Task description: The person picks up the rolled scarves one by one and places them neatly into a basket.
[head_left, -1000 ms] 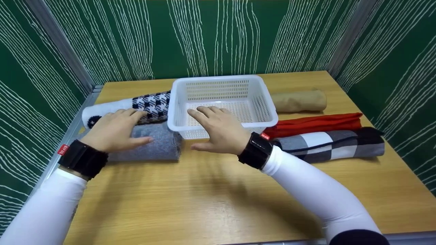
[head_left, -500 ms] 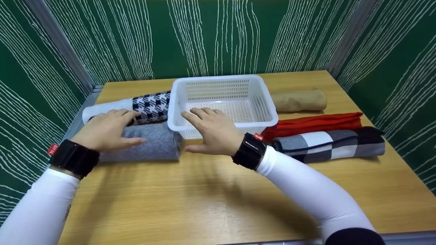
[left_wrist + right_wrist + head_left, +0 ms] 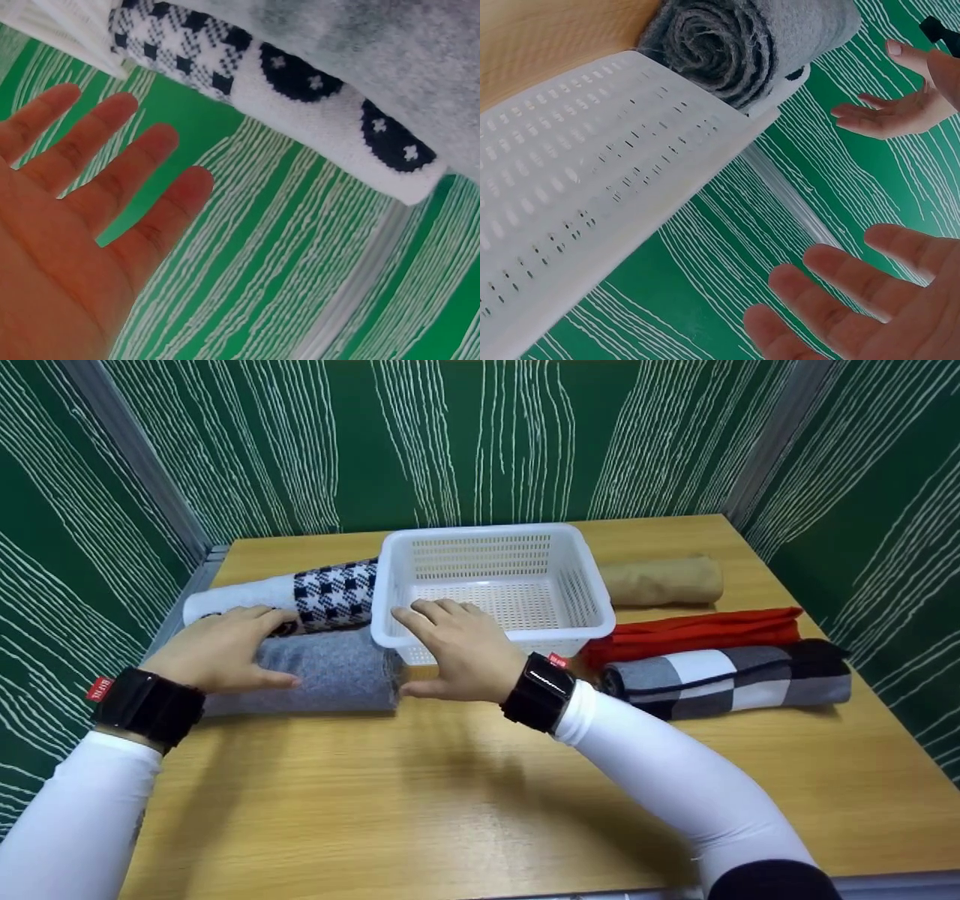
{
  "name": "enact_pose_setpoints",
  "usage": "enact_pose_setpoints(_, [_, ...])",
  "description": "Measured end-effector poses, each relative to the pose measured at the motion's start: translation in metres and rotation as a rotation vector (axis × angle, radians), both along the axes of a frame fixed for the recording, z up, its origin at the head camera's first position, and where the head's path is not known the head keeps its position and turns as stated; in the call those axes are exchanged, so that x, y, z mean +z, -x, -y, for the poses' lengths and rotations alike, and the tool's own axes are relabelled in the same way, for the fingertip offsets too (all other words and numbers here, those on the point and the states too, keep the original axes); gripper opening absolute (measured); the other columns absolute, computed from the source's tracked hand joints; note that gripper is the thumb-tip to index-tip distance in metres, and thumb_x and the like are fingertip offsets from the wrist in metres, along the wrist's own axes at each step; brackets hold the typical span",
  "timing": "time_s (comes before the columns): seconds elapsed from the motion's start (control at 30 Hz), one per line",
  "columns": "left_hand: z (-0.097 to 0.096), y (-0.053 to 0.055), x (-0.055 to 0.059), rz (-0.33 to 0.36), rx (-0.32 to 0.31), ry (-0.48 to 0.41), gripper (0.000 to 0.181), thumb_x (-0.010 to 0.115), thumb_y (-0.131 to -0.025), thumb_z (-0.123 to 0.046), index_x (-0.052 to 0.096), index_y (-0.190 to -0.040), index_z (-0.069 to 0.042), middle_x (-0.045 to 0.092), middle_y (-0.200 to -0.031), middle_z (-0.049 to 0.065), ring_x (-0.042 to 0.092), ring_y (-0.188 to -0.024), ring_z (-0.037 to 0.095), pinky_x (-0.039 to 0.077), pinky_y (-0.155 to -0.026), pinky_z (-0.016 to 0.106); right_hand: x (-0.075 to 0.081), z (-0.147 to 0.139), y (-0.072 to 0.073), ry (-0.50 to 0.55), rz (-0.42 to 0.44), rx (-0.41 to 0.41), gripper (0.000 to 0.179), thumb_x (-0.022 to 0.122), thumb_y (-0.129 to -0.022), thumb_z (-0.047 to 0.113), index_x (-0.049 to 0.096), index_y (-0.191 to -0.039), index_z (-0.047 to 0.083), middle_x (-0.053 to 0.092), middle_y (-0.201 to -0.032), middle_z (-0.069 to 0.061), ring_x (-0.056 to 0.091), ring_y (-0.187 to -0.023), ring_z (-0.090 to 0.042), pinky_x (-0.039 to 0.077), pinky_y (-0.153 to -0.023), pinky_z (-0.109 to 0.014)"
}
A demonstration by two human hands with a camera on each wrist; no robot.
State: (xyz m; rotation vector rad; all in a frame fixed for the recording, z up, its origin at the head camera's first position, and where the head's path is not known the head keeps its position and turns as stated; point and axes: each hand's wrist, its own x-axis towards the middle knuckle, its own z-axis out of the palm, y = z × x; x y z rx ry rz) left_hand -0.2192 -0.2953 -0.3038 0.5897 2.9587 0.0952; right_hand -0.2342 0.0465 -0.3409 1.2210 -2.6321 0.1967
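My left hand (image 3: 221,649) hovers over a grey rolled scarf (image 3: 337,671), fingers spread and thumb out, holding nothing. In the left wrist view its fingers (image 3: 105,195) are apart from the rolls. My right hand (image 3: 469,656) hangs at the near left side of a white perforated plastic basket (image 3: 574,622), fingers extended and nothing gripped. The right wrist view shows the spiral end of the grey scarf (image 3: 705,49) beside the basket wall (image 3: 570,172). Behind the grey scarf lies a black-and-white patterned knitted roll (image 3: 337,592), partly hidden by my left hand.
Right of the basket lie a tan cloth roll (image 3: 664,581), a red folded cloth (image 3: 697,634) and a black, grey and white checked cloth roll (image 3: 727,679). All rest on a wooden table (image 3: 375,810). Green walls with white streaks (image 3: 465,442) enclose its back and sides.
Both hands have drifted to the left, the left hand farther over the grey scarf's left part. The basket and the cloth rolls have stayed in place.
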Motion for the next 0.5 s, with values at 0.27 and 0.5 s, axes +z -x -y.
enact_pose_setpoints(0.27, [0.010, 0.000, -0.004, 0.025, 0.042, 0.010, 0.100, 0.090, -0.081, -0.057, 0.050, -0.160, -0.011, 0.052, -0.161, 0.028, 0.048, -0.147, 0.055, 0.041, -0.116, 0.077, -0.004, 0.008, 0.001, 0.008, 0.025, 0.010, 0.102, 0.082, -0.088, 0.064, 0.044, -0.165, 0.010, 0.057, -0.158, -0.017, 0.057, -0.142, -0.039, 0.048, -0.121, -0.054])
enact_pose_setpoints(0.5, [0.021, 0.001, -0.009, 0.050, 0.072, 0.009, 0.105, 0.094, -0.078, -0.050, 0.047, -0.162, -0.007, 0.048, -0.162, 0.032, 0.046, -0.147, 0.057, 0.039, -0.115, 0.078, -0.006, 0.014, 0.001, 0.005, 0.060, 0.018, 0.102, 0.086, -0.087, 0.059, 0.042, -0.166, 0.010, 0.056, -0.158, -0.017, 0.056, -0.143, -0.040, 0.048, -0.121, -0.056])
